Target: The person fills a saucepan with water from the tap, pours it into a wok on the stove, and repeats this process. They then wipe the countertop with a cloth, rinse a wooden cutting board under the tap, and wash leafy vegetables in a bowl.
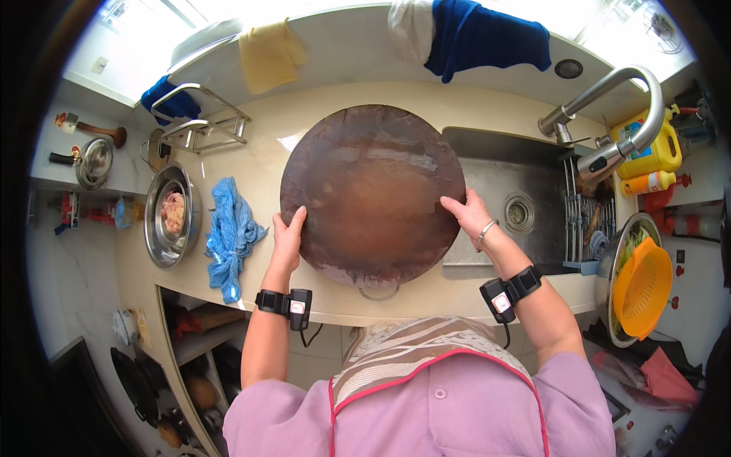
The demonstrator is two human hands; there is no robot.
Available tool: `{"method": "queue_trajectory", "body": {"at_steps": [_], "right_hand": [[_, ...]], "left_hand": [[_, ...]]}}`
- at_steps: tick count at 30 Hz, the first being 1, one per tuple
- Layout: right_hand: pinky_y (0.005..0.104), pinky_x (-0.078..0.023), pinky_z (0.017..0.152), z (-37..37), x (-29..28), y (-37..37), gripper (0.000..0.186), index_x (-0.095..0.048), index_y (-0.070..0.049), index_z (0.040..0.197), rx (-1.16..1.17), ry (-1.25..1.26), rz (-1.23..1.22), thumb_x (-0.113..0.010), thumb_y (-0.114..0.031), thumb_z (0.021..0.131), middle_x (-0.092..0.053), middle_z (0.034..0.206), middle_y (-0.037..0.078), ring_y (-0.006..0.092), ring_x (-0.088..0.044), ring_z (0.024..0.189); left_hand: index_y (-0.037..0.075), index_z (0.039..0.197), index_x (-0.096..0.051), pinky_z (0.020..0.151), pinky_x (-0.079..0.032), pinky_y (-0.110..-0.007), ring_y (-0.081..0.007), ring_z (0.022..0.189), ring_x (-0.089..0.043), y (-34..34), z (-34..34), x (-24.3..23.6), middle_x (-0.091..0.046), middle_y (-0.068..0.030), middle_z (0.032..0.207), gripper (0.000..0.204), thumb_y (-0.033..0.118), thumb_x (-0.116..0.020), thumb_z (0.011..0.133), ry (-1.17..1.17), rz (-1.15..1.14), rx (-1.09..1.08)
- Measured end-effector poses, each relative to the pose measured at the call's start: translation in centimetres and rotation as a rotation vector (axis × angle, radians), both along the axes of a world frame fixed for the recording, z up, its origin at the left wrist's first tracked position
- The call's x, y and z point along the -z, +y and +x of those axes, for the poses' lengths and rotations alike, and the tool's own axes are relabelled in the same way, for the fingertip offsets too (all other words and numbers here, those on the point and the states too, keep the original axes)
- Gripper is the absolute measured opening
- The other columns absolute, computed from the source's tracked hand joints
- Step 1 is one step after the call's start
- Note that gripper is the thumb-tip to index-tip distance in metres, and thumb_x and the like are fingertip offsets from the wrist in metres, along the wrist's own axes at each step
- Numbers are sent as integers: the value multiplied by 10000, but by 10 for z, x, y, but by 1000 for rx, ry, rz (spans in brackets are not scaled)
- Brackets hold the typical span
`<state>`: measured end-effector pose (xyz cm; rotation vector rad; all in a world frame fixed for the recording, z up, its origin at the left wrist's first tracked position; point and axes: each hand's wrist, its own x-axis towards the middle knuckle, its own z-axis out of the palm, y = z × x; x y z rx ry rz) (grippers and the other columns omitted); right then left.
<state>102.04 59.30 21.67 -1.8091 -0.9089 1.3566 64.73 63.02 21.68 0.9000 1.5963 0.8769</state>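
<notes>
A large round dark-brown chopping board (373, 190) lies over the counter and partly covers the sink's left side. Its surface looks wet and worn, and a metal ring handle (378, 293) sticks out at the near edge. My left hand (288, 238) grips the board's left rim, thumb on top. On the opposite rim, my right hand (474, 215) holds on the same way, a bracelet at the wrist. The fingers of both hands are mostly hidden at the sides of the board. Left of my left hand lies a crumpled blue cloth (231, 236).
Steel bowls (156, 228) holding raw meat stand at the far left. A metal rack (202, 126) is behind them. To the right are the sink (495, 183), a tall faucet (647, 99), yellow bottles (647, 145) and an orange colander (643, 289) over a bowl of greens.
</notes>
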Motion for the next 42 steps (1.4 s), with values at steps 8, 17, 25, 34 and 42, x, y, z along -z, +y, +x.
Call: {"method": "queue_trajectory", "body": {"at_steps": [8, 17, 25, 34, 42], "right_hand": [[410, -423, 992, -74, 19, 78, 757, -436, 65, 1268, -185, -173, -44, -701, -391, 725, -430, 1283, 299, 396, -479, 1183], [398, -454, 967, -122, 12, 115, 810, -480, 83, 1210, -179, -501, -53, -761, -448, 666, -527, 1209, 276, 369, -537, 1128], [384, -369, 1046, -82, -5, 35, 776, -402, 29, 1346, -373, -31, 129, -670, -439, 788, -451, 1336, 272, 346, -465, 1236], [268, -521, 736, 103, -98, -107, 366, -597, -4, 1131, 110, 0, 283, -663, -248, 866, -663, 1001, 95, 129, -625, 855], [256, -491, 766, 379, -173, -301, 229, -639, 3, 1028, 777, -741, 544, -630, -178, 888, -665, 913, 51, 105, -603, 844]], "left_hand": [[-63, 1253, -446, 917, -450, -361, -249, 1086, -543, 72, -82, -14, -552, -184, 1218, 608, 386, -626, 885, 245, 1, 94], [-156, 1027, -566, 881, -447, -464, -453, 1000, -575, 122, -130, 38, -597, -340, 1043, 641, 431, -691, 800, 839, 213, 150], [-50, 1232, -513, 914, -439, -393, -325, 1064, -570, 138, -143, 55, -586, -238, 1177, 547, 332, -649, 865, 916, 193, 138], [-3, 1281, -483, 957, -403, -341, -231, 1093, -523, 56, -43, -13, -541, -131, 1209, 413, 171, -570, 917, 343, 506, 151], [-17, 1150, -549, 930, -413, -280, -146, 1033, -536, -49, 177, -47, -589, -77, 1098, 236, 77, -540, 934, 74, 462, 531]]}}
